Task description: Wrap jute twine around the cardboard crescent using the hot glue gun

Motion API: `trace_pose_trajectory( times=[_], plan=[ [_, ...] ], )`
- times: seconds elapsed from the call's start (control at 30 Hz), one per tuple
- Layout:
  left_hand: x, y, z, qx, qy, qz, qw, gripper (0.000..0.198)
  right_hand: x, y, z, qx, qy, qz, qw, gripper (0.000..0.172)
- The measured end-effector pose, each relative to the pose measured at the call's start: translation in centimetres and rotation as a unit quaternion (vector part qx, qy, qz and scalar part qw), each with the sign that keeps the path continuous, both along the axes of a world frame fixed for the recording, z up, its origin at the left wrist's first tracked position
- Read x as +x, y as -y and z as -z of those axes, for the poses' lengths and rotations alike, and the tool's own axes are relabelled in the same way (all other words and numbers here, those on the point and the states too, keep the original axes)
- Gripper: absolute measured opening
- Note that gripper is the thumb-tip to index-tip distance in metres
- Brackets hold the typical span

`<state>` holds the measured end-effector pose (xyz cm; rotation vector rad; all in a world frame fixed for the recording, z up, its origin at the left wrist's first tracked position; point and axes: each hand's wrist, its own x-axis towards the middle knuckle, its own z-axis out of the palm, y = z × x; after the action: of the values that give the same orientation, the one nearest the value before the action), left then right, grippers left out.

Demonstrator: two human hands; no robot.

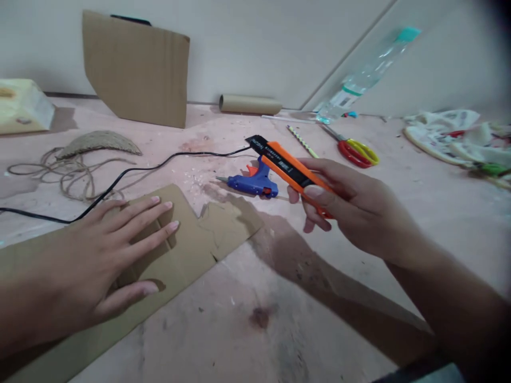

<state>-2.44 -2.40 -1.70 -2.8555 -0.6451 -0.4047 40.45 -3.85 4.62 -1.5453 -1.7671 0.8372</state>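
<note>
My left hand (115, 250) lies flat with its fingers spread on a sheet of cardboard (187, 255). The sheet has a notch in its far edge, pencil lines near its right end and a small dark cut on its near edge. Raised above the surface, my right hand (339, 202) grips an orange and black box cutter (295, 170), which points up and to the left; I cannot make out a bare blade. Behind and below the cutter lies a blue glue gun (253, 183), its nozzle toward the left and partly covered by the cutter and fingers.
A black cord (131, 169) crosses toward the left. Behind it are twine (75, 173), a twine-covered curved piece (99, 142) and a cardboard piece (138, 69) against the wall. Further right are a cardboard tube (250, 104), a pencil (302, 141), scissors (357, 153), a plastic bottle (367, 77) and cloth (451, 133).
</note>
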Motion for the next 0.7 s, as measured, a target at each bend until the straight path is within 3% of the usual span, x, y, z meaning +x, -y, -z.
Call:
trace_pose_trajectory(
  times=[0.13, 0.33, 0.5, 0.7],
  plan=[
    [1.6, -0.7, -0.7, -0.005, -0.007, 0.009, 1.000, 0.065, -2.2, 1.2, 0.7, 0.038, 0.044, 0.042, 0.997, 0.051],
    [3.6, -1.0, -0.9, -0.016, -0.030, 0.004, 0.999, 0.062, -5.1, 2.6, 0.6, 0.070, 0.074, -0.032, 0.994, 0.049],
    [4.2, -0.6, -0.9, -0.041, 0.000, 0.007, 0.999, 0.059, -7.1, 2.8, 0.2, 0.107, 0.223, -0.058, 0.967, 0.066],
    [4.1, -0.8, -1.0, -0.022, 0.026, 0.024, 0.999, 0.062, -8.9, 3.3, 1.6, 0.133, 0.307, -0.143, 0.931, 0.096]
  ],
)
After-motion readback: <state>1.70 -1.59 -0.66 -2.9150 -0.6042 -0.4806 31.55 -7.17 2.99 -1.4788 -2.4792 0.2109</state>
